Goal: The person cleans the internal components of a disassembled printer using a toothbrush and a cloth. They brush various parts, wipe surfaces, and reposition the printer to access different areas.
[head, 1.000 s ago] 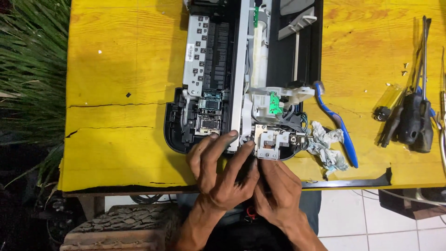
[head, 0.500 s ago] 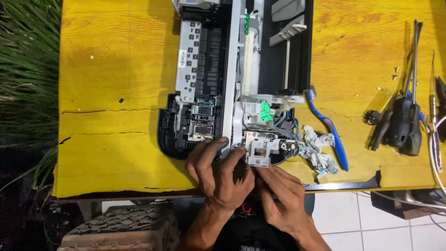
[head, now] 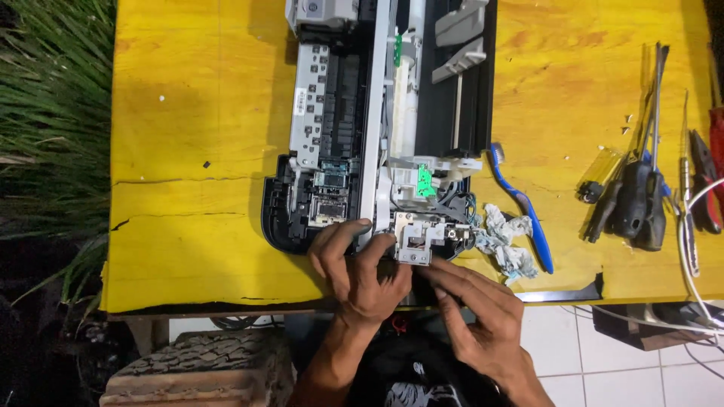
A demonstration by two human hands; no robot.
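A stripped-down printer (head: 377, 120) is lying lengthwise on the yellow tabletop (head: 188, 113), its near end sitting close to the chipped front edge. The left hand (head: 360, 273) is pressing on that near end, its fingers curling in a narrow grip over the black base and the metal rail, though whether they are actually pinching anything I cannot tell. The right hand (head: 477, 316) is lying flatter, fingers stretching toward the small grey metal bracket (head: 415, 240) just below the tangle of wires (head: 452, 207); its grip is looking loose and is enclosing nothing visible. A crumpled tissue (head: 504, 241) and a blue toothbrush (head: 522, 207) are resting just beside the bracket, while screwdrivers and pliers (head: 637, 196) are lying well apart to the right. The likely risk is fingers snagging those thin wires, or a loosened part slipping off the near edge.
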